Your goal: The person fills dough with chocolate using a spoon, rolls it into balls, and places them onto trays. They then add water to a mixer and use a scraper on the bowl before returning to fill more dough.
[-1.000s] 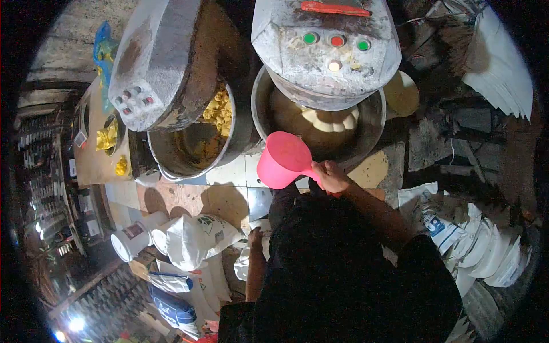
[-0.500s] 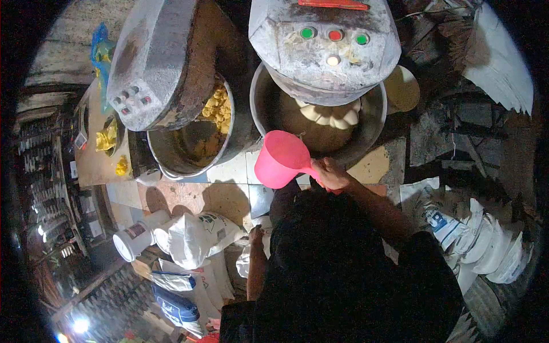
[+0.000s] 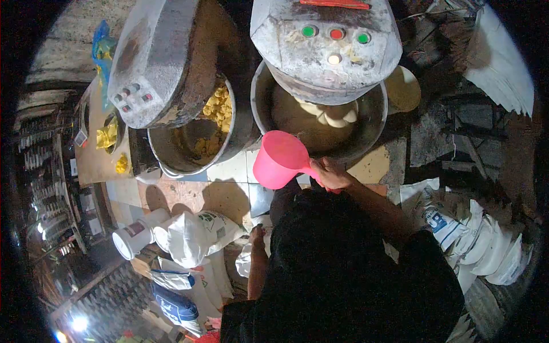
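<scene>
Barely anything changes over the last second: the right hand (image 3: 329,174) stays wrapped tight round the handle of the pink scoop (image 3: 278,159), which drifts a touch left and stays parked at the near rim of the right bowl (image 3: 374,123), so the scooping looks paused rather than moving along. What does change is the dough (image 3: 331,117), since the pale lumps sit in a different spot under the mixer head and now bunch toward the far side. Can't tell if the scoop has anything in it. The left bowl (image 3: 171,160) holds yellow lumps (image 3: 217,106) piled against its far wall, with the bottom mostly bare. The left hand (image 3: 255,234) hangs low by the white sacks (image 3: 194,234), and I can't tell its grip; a white tub (image 3: 130,240) lies beside them
</scene>
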Tool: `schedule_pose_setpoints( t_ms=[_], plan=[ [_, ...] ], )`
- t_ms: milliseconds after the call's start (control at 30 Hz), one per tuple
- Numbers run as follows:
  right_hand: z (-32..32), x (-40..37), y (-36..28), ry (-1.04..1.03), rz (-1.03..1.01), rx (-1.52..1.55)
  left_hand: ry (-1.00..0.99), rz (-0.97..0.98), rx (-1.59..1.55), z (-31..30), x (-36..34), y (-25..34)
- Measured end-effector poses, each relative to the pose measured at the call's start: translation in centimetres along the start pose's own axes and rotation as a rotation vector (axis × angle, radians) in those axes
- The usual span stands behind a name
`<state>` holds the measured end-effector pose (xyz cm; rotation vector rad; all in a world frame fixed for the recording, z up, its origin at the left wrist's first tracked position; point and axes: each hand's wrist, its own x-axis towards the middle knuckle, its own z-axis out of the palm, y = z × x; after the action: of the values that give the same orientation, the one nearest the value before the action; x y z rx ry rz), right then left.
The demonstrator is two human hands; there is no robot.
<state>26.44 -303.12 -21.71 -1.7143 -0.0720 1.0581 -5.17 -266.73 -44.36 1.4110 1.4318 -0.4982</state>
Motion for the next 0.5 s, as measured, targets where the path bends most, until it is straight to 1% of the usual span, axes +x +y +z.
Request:
schedule_pose_setpoints(
  t_ms=[67,167,267,300,367,400,467,500],
  plan=[
    [0.2,0.6,1.0,0.002,-0.021,0.009,-0.018,0.078,-0.127,0.2,0.2,-0.7],
    [0.3,0.9,1.3,0.018,-0.063,0.037,-0.044,0.127,-0.055,-0.2,-0.9,-0.3],
    [0.3,0.6,0.9,0.05,-0.085,0.06,-0.076,0.04,-0.025,-0.2,-0.5,0.2],
    [0.3,0.6,0.8,0.062,-0.087,0.065,-0.065,0.044,-0.013,-0.2,-0.3,0.2],
    [0.2,0.8,0.9,0.056,-0.025,0.061,-0.041,0.052,0.01,-0.2,0.1,0.0],
    [0.1,1.0,1.0,0.052,0.006,0.059,-0.072,0.133,-0.025,-0.3,0.0,-0.4],
    [0.7,1.1,1.3,0.185,-0.058,-0.011,-0.133,0.293,-0.096,-0.5,-0.3,-1.1],
    [0.8,1.1,1.5,0.196,-0.061,-0.009,-0.145,0.323,-0.032,-0.6,-0.1,-1.0]
  ],
)
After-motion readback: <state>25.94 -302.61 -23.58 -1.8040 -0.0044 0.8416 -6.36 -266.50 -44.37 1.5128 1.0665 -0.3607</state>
